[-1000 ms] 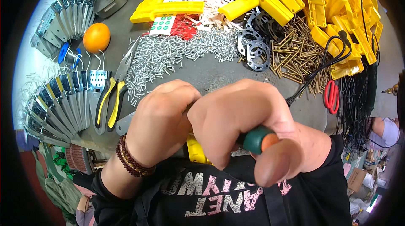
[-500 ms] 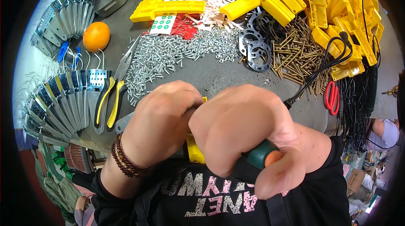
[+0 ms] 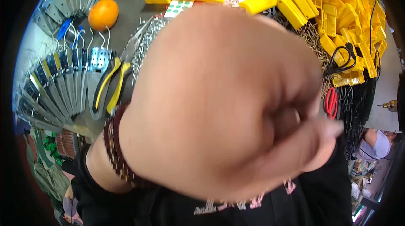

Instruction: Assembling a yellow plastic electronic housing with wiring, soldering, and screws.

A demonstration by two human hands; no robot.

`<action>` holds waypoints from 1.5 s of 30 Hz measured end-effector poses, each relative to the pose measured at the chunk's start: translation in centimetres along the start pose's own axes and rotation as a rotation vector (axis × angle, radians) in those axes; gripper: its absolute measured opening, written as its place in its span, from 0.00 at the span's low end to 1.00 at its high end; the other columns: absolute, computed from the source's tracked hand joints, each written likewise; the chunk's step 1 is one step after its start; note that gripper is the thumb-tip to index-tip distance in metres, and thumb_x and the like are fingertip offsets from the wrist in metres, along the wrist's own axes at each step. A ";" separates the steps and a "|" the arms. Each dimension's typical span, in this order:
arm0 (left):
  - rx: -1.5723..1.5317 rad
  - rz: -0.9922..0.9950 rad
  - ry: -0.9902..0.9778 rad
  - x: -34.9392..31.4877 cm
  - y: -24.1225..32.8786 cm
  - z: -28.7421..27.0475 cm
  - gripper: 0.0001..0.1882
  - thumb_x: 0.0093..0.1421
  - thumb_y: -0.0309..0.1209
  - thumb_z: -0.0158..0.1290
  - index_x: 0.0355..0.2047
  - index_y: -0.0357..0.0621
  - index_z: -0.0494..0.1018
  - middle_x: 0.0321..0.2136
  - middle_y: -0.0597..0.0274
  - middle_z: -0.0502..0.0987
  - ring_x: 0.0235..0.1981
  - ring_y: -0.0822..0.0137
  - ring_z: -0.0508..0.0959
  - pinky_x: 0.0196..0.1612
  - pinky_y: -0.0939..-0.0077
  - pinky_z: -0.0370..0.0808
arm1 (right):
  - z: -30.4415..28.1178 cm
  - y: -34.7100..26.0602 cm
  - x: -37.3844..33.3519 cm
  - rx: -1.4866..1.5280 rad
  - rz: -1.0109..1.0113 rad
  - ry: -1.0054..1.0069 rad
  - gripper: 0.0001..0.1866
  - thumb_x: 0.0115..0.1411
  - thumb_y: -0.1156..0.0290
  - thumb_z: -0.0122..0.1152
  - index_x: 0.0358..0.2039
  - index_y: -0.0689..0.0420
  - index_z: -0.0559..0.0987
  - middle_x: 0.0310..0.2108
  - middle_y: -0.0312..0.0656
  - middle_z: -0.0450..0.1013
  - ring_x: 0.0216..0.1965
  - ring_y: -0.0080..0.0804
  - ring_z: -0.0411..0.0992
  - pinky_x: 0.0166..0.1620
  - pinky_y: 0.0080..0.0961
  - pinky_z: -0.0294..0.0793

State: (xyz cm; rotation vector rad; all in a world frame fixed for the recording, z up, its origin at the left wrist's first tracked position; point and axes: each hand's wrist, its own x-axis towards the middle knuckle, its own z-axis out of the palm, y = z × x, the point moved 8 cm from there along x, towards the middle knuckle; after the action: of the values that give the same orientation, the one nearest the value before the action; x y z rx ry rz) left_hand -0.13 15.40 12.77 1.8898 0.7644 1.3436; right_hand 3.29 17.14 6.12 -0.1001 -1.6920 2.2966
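Observation:
My left hand [image 3: 211, 103] is raised very close and fills the middle of the view, smeared by motion. A dark beaded bracelet [image 3: 113, 148] circles its wrist. Its fingers curl in toward the thumb on the right side; what they hold, if anything, is hidden. Behind it, my right hand is almost wholly covered, so its fingers cannot be read. Neither the dark green handle nor the yellow part seen between the hands earlier shows now. Left of the hand lie pliers with yellow and black grips [image 3: 120, 84], nearest to the wrist.
Fanned metal brackets [image 3: 59, 87] and an orange [image 3: 103, 14] lie left. Yellow plastic housings [image 3: 337, 19] heap up at the far right, beside long brass screws [image 3: 314, 36]. Silver screws [image 3: 147, 36] are partly covered. Red-handled scissors [image 3: 331, 101] and black cables [image 3: 348, 116] hang at right.
My left hand has risen toward the view and swung right, now covering my right hand and the green handle it held. The whole view has shifted slightly.

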 end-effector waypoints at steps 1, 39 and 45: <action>0.081 0.044 -0.136 0.8 0.4 1.3 0.18 0.44 0.25 0.63 0.37 0.29 0.77 0.34 0.47 0.80 0.37 0.61 0.81 0.41 0.71 0.76 | -1.1 -0.1 -0.2 -0.025 -0.026 0.073 0.16 0.62 0.57 0.52 0.34 0.60 0.74 0.31 0.38 0.72 0.34 0.24 0.71 0.35 0.23 0.67; 0.931 -0.280 0.079 -9.0 -3.2 3.4 0.21 0.45 0.32 0.67 0.38 0.43 0.73 0.32 0.59 0.76 0.36 0.58 0.77 0.55 0.55 0.68 | -8.9 -2.1 -11.4 -1.455 -0.124 0.298 0.07 0.48 0.75 0.69 0.29 0.57 0.80 0.30 0.39 0.74 0.36 0.39 0.74 0.38 0.33 0.74; 1.088 -0.458 0.098 -8.6 -3.5 1.4 0.18 0.41 0.28 0.66 0.35 0.48 0.77 0.43 0.54 0.75 0.44 0.52 0.74 0.51 0.54 0.67 | -8.6 -2.5 -11.0 -1.485 -0.100 0.217 0.08 0.48 0.74 0.68 0.31 0.57 0.82 0.32 0.38 0.74 0.37 0.38 0.74 0.42 0.33 0.74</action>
State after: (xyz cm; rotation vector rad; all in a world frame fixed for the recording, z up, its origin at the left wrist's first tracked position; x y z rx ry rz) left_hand -1.61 10.50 4.93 2.1593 2.1289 0.7421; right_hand 16.22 22.83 4.55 -0.4921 -2.7001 0.4983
